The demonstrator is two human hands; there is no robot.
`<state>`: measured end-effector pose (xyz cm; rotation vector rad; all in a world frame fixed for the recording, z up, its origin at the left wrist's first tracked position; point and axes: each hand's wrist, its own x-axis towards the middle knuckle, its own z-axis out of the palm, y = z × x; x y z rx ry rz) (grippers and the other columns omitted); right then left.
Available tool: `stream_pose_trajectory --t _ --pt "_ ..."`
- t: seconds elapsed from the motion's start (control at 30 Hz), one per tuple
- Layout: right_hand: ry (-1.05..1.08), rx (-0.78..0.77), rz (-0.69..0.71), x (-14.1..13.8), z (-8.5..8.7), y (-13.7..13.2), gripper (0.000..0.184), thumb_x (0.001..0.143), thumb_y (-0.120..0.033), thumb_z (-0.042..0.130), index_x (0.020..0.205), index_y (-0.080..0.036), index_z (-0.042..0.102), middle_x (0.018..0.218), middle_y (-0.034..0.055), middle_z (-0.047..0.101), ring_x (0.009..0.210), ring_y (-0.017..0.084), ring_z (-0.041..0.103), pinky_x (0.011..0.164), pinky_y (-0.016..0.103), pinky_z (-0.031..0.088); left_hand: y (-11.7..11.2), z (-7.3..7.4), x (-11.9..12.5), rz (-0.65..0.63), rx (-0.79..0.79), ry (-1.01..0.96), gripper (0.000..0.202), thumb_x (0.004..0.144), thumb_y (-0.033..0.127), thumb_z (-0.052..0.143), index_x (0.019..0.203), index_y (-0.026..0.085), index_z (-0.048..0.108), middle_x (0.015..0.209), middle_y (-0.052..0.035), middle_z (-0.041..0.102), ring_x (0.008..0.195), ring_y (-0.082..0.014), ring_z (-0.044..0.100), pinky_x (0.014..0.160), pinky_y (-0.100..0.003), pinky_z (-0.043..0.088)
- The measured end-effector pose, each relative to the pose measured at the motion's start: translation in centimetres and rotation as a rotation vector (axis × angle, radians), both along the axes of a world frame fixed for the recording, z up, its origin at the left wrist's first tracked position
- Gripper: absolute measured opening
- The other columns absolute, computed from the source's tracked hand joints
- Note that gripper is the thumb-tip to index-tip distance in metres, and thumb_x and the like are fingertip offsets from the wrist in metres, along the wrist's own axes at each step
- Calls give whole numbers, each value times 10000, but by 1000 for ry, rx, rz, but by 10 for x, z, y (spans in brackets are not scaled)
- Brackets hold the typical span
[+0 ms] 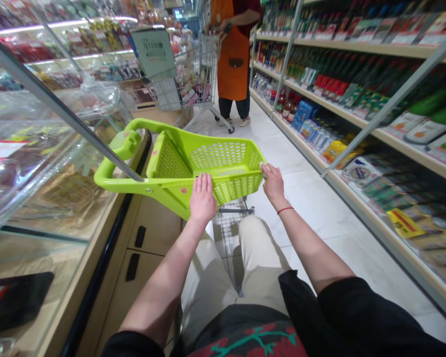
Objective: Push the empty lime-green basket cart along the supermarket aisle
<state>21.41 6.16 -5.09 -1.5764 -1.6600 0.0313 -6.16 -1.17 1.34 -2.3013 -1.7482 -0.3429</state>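
A lime-green plastic shopping cart [171, 186] stands crosswise before my knees, its handle to the left. My left hand [203, 197] is closed over the near rim of its basket, fingers together and back of the hand up; the thumb is mostly hidden. At the basket's right-hand end, my right hand [274, 186] pinches a small crumpled whitish cloth or tissue [262, 168] against the corner of the rim. A red cord circles that wrist. Inside, the perforated basket shows bare green walls.
Bottle shelves [357, 119] run along the right. On the left stands a glass-fronted display counter [96, 208] with wrapped goods. Ahead, a person in an orange apron [233, 59] holds a loaded metal cart [208, 69] carrying a pale green box [154, 49]. White floor tiles [301, 183] lie between.
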Motion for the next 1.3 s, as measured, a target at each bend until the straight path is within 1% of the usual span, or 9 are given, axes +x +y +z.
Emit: stream_pose_trajectory --t 0.1,0.23,0.4,0.5,0.67,0.83,0.93,1.03,1.3 --pt "95 38 -3 -7 -4 2 642 777 46 414 1323 -179 664 1438 122 635 1398 231 531 1214 514 379 -1 1 1 8 1 -5 809 800 141 524 1548 -83 308 1641 -257 325 1566 -357 246 1314 -493 161" --pt "122 47 44 -49 -1 -8 680 768 58 432 1385 -153 621 1504 132 576 1460 243 465 1233 490 374 -1 1 1 2 7 -9 812 800 146 526 1547 -85 306 1641 -260 324 1567 -359 244 1311 -498 168" --pt "53 58 265 -122 23 -28 648 833 47 409 1412 -167 608 1528 111 557 1497 206 414 1268 445 340 0 -1 1 1 12 -24 806 803 146 515 1551 -68 305 1648 -249 315 1573 -344 233 1313 -500 157" --pt "20 63 392 -150 34 -36 600 889 3 419 1450 -145 572 1573 131 502 1517 209 382 1292 439 288 0 -1 1 4 9 -16 794 807 145 506 1549 -65 313 1650 -249 309 1572 -339 239 1312 -502 160" --pt "-21 53 400 -129 31 -32 640 853 53 399 1416 -167 610 1535 113 552 1483 191 438 1261 409 354 -2 0 1 2 12 -10 787 809 130 493 1553 -53 314 1647 -239 323 1570 -332 248 1310 -499 165" --pt "-4 62 193 -69 14 -19 735 755 96 434 1401 -202 622 1484 100 601 1427 221 510 1206 449 436 -2 1 1 2 -11 -10 802 803 141 509 1552 -66 311 1652 -243 308 1573 -340 234 1315 -490 154" --pt "17 66 98 -56 8 -14 728 732 93 447 1373 -193 641 1446 106 630 1397 235 541 1189 457 456 -2 0 0 -1 -3 -15 815 795 144 510 1561 -45 305 1654 -231 313 1576 -330 229 1312 -495 159" --pt "42 80 114 -75 11 -16 713 745 84 447 1376 -185 641 1439 108 637 1403 237 535 1198 452 449 -1 -2 -1 -4 15 -22 822 791 139 508 1567 -32 296 1653 -225 318 1577 -326 227 1310 -502 163" --pt "132 34 363 -168 41 -37 560 903 -5 408 1407 -129 620 1474 124 607 1431 186 503 1234 346 390 -1 -2 -2 -5 10 -5 745 866 174 470 1565 -29 311 1655 -212 324 1573 -322 238 1308 -481 170"
